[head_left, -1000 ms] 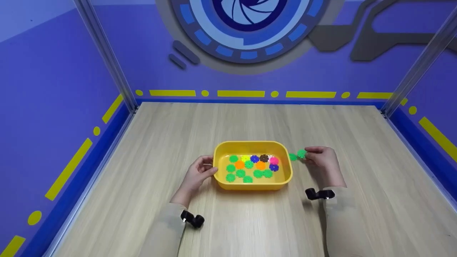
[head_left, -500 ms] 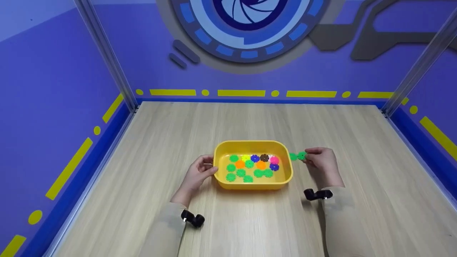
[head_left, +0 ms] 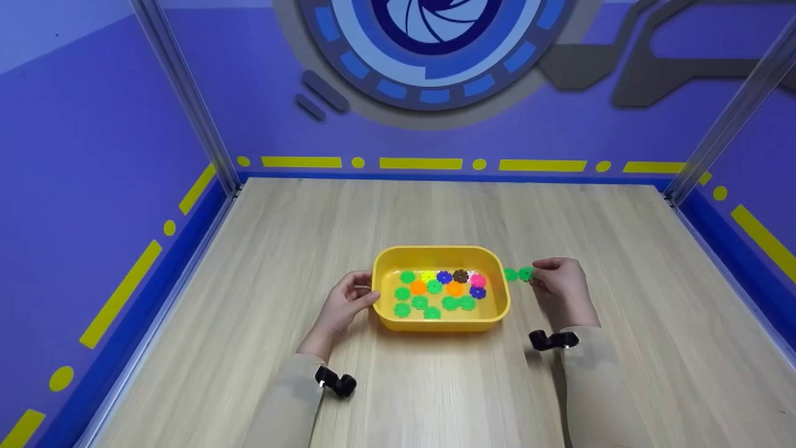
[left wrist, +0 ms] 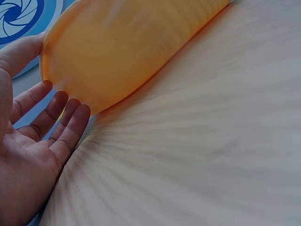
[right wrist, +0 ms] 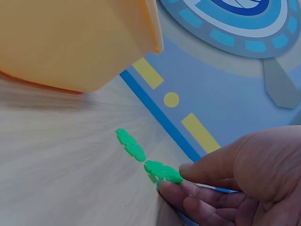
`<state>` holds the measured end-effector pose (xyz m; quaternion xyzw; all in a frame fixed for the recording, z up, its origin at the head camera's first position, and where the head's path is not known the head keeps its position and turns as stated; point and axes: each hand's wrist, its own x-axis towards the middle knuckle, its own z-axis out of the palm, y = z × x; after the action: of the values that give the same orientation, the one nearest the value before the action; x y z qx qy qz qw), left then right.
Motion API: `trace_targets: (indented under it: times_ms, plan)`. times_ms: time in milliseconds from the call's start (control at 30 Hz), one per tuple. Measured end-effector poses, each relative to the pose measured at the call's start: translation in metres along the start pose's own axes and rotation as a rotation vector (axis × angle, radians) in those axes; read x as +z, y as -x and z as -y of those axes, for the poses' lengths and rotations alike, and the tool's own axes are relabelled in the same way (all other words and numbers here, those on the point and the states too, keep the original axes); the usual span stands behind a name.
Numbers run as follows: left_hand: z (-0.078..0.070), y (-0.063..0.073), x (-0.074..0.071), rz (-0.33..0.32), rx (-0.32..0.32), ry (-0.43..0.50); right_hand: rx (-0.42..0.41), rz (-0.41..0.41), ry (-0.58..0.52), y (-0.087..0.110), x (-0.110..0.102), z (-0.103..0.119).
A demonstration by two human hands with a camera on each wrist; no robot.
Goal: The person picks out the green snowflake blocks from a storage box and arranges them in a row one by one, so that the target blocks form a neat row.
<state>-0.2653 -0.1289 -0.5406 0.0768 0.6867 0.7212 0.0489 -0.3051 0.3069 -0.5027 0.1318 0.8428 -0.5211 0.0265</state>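
Observation:
My left hand holds the left end of a yellow plastic tub. In the left wrist view its thumb is at the rim and its fingertips touch the outer wall. Right of the tub, my right hand pinches a green notched plastic disc between thumb and fingers. Another green disc lies beside the tub, edge to edge with the pinched one; whether they touch or interlock I cannot tell. Inside the tub lie several more green discs and orange, yellow, purple, brown and pink ones.
The tub stands on a pale wooden table. Blue-purple panels with yellow markings enclose it at the back and both sides, with metal posts at the corners. A black wrist device sits on each sleeve.
My right hand has brought its green disc slightly down, level with the disc beside the tub. The left hand and the tub have stayed in place.

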Motion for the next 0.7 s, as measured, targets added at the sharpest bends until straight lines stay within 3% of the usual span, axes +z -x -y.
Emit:
trace_targets:
  times_ms: [700]
  plan:
    - [0.0018, 0.0000, -0.0008, -0.007, 0.002, -0.014, 0.000, -0.049, -0.039, 0.0058, -0.0067, 0.0052]
